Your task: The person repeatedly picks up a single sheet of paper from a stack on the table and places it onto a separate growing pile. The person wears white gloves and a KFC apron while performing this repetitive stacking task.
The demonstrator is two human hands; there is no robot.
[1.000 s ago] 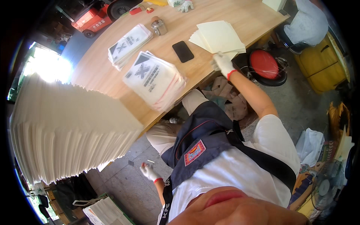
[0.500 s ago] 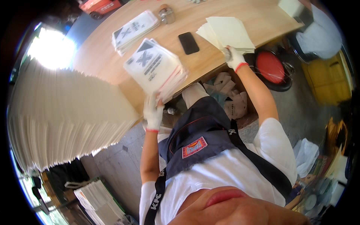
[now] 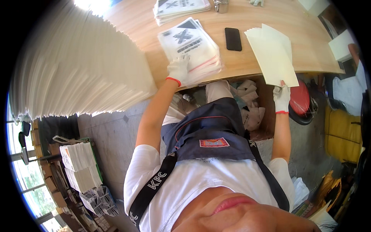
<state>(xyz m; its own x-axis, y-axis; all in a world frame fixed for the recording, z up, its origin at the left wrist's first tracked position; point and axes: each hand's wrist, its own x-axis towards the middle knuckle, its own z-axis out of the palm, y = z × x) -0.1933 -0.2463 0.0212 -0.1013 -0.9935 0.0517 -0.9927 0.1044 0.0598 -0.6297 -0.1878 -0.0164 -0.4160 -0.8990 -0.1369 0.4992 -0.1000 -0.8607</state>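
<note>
Phone point(image 3: 233, 38) between bag stack point(image 3: 191, 48), cream sheets point(image 3: 272, 54)

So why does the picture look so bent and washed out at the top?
Head view: the fisheye lens bows the wooden table edge and rings the frame in black; daylight blows out the top beside the tall white paper stack; the left hand on the printed bags stays sharp.

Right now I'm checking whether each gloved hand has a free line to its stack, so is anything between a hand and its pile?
Nothing visible: the left hand already rests on the stack of printed clear bags, and the right hand grips the near edge of the cream sheets.
</note>
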